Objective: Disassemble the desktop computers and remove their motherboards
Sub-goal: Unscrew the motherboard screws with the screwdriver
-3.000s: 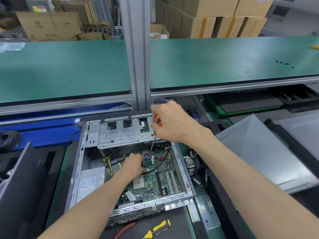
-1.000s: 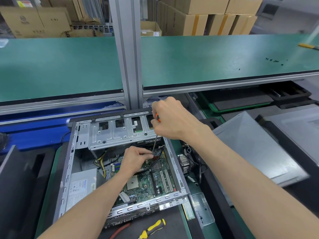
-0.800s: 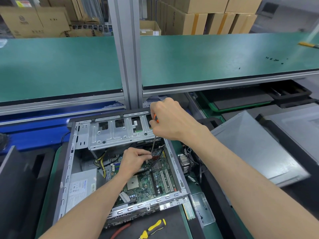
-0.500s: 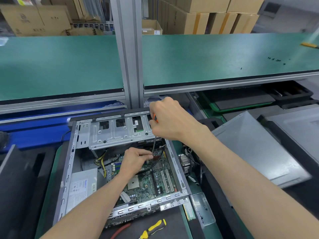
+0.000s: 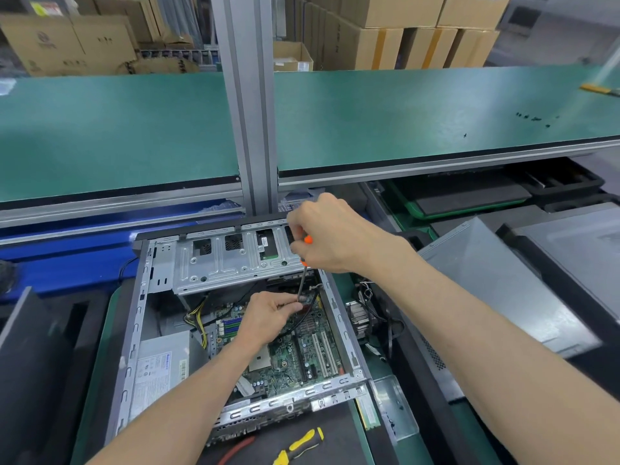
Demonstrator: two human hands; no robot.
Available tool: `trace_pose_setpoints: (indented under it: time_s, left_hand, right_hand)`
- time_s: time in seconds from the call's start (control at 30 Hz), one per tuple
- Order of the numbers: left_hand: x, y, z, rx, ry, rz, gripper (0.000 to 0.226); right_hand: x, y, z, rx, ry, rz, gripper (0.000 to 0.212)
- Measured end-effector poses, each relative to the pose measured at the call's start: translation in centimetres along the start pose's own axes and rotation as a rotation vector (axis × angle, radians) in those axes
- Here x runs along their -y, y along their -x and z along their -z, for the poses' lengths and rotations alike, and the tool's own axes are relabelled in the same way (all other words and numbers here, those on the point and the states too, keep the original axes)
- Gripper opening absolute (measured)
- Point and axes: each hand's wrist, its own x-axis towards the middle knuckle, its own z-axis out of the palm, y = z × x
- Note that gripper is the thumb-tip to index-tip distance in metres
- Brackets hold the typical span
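The right hand [image 5: 330, 234] is curled round the orange handle of a screwdriver [image 5: 303, 278], whose thin metal shaft is held nearly upright and runs down into the open computer case [image 5: 134, 330]. The left hand [image 5: 265, 318] is placed just below it inside the case, with thumb and fingertips pinched at the lower end of the shaft; whether a screw is caught between them cannot be told. Under that hand the green motherboard [image 5: 302, 350] is seen, seated flat in the right half of the case, with white expansion slots running along its right side. A black cable [image 5: 307, 313] is looped over the board beside the left hand. A silver drive cage [image 5: 231, 260] is fixed across the far end of the case, and a grey power supply [image 5: 157, 367] with a white label is lodged in the near left corner, yellow wires rising from behind it. Yellow-handled pliers [image 5: 298, 446] are laid in front of the case. A loose heatsink [image 5: 359, 318] with wiring lies just to the right of the case. A green worktop [image 5: 402, 109] is raised behind, and cardboard boxes [image 5: 385, 31] are stacked beyond it.
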Motion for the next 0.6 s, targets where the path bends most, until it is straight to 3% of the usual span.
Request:
trace_pose_setpoints:
  time_s: [0.2, 0.23, 0.33, 0.47, 0.53, 0.6]
  left_hand:
    - [-0.2, -0.1, -0.2, -0.005, -0.105, -0.024, 0.013]
    - [-0.1, -0.1, -0.2, -0.021, -0.124, -0.026, 0.014]
    - [0.1, -0.2, -0.1, -0.062, -0.161, -0.034, 0.014]
    - [0.3, 0.0, -0.2, -0.136, -0.167, -0.127, 0.007]
    - [0.5, 0.0, -0.3, -0.146, -0.187, -0.166, 0.006]
    - [0.9, -0.2, -0.3, -0.122, -0.220, -0.146, 0.004]
  right_hand:
    - [-0.9, 0.8, 0.9, 0.104, -0.135, 0.115, 0.008]
    - [-0.7, 0.7, 0.5, 0.052, -0.159, 0.103, 0.003]
    - [1.6, -0.2, -1.7, -0.230, -0.305, -0.076, 0.029]
    - [4.5, -1.6, -4.5, -0.653, -0.804, -0.393, 0.046]
    - [3.9, -1.9, -5.2, -0.690, -0.978, -0.405, 0.046]
    - [3.2, -1.7, -5.2, -0.587, -1.188, -0.240, 0.045]
